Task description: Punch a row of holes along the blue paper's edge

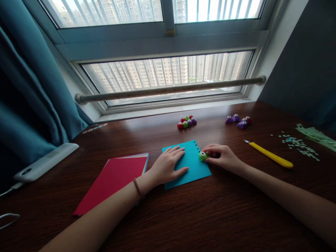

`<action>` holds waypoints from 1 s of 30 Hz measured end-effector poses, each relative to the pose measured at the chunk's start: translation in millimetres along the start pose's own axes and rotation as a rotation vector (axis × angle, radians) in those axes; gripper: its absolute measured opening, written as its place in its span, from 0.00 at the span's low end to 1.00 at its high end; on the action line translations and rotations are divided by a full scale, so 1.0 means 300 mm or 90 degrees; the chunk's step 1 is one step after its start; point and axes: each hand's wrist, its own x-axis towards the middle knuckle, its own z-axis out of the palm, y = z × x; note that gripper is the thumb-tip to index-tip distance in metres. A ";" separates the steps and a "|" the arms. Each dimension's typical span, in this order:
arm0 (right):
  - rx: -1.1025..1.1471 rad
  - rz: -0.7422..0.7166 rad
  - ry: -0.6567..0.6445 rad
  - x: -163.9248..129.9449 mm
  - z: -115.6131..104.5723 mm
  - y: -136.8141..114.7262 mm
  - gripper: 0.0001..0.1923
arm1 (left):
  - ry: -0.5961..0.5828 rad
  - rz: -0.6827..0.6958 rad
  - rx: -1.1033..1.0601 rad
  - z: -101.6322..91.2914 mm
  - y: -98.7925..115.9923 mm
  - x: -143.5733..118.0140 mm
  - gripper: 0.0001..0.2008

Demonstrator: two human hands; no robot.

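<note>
A teal paper sheet (193,164) lies on the dark wooden table (183,217), with a row of small holes along its top right edge. My left hand (166,166) rests flat on the sheet's left part, fingers spread. My right hand (223,157) grips a small green paper punch (202,156) set on the sheet's right edge.
A stack of coloured paper with a red sheet on top (112,182) lies to the left. Several small punches (186,121) and purple ones (238,121) sit near the window. A yellow craft knife (270,155), paper scraps (299,144) and green paper (316,136) are right; a white device (46,161) is far left.
</note>
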 end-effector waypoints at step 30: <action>0.006 0.042 -0.043 0.006 -0.009 0.005 0.15 | -0.025 -0.023 0.014 -0.005 0.001 0.002 0.32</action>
